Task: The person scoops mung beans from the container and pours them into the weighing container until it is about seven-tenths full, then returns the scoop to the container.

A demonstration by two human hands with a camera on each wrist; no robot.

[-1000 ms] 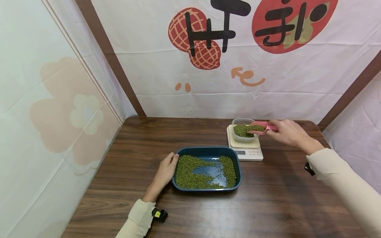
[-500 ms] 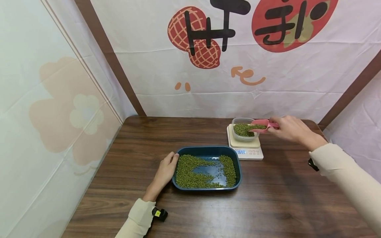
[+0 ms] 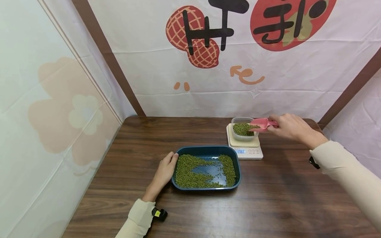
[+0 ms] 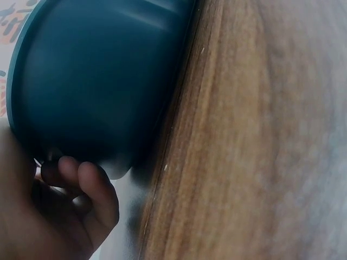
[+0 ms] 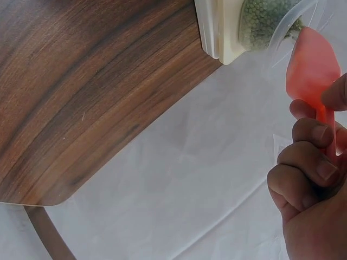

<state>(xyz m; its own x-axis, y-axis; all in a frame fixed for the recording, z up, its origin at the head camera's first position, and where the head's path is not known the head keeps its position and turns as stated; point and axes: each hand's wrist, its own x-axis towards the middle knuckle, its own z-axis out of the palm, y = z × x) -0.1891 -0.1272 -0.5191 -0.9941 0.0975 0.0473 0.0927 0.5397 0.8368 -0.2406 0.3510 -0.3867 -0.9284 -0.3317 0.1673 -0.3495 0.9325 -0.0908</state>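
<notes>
My right hand [image 3: 293, 128] grips the handle of a pink scoop [image 3: 260, 124], tilted over the rim of a clear plastic container [image 3: 243, 137]. Green mung beans lie in the container, and a few are at the scoop's lip. Beneath the container is a white kitchen scale [image 3: 253, 153] with a lit display. In the right wrist view, curled fingers and thumb hold the scoop [image 5: 313, 67]. My left hand [image 3: 164, 168] holds the left rim of a dark blue tray [image 3: 205, 151], its fingers [image 4: 100, 187] curled by the tray's outer wall in the left wrist view.
More mung beans [image 3: 190, 173] lie in the tray, heaped on its left and right sides with a thin patch between. A brown wooden table [image 3: 143, 138] bears everything. A printed cloth wall [image 3: 154, 72] stands right behind its back edge.
The scoop has tipped further and its beans have slid into the container, leaving only a few at its lip. The scale's display has lit and its reading has risen. My left hand stays put.
</notes>
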